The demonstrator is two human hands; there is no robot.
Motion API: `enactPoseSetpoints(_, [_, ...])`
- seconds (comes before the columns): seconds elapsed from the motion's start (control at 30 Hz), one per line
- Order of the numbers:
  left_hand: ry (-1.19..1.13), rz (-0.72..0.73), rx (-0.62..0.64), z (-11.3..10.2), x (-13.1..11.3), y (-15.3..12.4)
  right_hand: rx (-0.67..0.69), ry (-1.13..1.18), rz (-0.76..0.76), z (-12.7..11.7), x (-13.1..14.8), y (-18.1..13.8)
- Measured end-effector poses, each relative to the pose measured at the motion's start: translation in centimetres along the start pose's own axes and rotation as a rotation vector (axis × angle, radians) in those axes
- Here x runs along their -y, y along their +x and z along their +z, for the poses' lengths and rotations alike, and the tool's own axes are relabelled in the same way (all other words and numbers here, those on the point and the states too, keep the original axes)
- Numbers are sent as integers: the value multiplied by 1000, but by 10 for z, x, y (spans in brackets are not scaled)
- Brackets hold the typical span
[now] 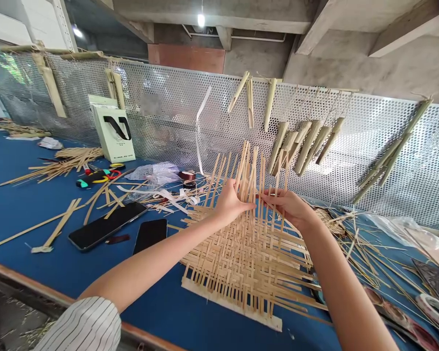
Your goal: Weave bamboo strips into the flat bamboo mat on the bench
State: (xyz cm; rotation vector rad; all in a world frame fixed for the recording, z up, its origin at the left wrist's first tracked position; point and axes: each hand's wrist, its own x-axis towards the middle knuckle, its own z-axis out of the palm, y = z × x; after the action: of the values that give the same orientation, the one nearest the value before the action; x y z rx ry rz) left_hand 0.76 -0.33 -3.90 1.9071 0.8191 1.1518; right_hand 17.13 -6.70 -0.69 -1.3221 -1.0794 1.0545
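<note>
A woven mat of pale bamboo strips [241, 263] lies on the blue table [29, 209], its far edge bent upward into loose standing strips [247, 168]. My left hand [230, 202] is closed in a pinch on some of those upright strips. My right hand [289, 204] is closed on neighbouring strips just to the right. Both forearms reach in from the near edge, the left one in a striped sleeve.
Two dark phones [106, 225] [150, 235] lie left of the mat. Loose bamboo strips [58, 165], scissors [95, 176], tape rolls [187, 175] and a plastic bag [157, 171] are scattered behind. A green box [114, 131] leans on the perforated metal screen [351, 141], where bamboo pieces [307, 144] hang.
</note>
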Motion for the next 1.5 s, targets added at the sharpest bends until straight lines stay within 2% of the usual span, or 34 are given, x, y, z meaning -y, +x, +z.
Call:
enactPoseSetpoints(0.2, [-164,-41,46,3,9,5,8,-5,2,-2,-1,2])
enactPoseSetpoints(0.37, [-336,-94,157,2,12,10,34,-1,3,0,0,1])
enactPoseSetpoints(0.5, [-422,-76,206,1,13,11,54,47,27,1,-1,1])
enactPoseSetpoints(0.73, [-424,-120,130,2,11,8,54,85,38,6,1,-2])
enactPoseSetpoints(0.97, [-427,-162,114,1,5,6,21,89,63,7,1,-2])
enactPoseSetpoints(1.17, [-403,-135,114,0,2,3,1,100,72,6,-1,-1])
enactPoseSetpoints(1.33, [-315,-16,150,1,9,5,14,70,56,5,-1,-1])
enactPoseSetpoints(1.5, [-369,9,211,2,16,7,59,83,24,5,0,-4])
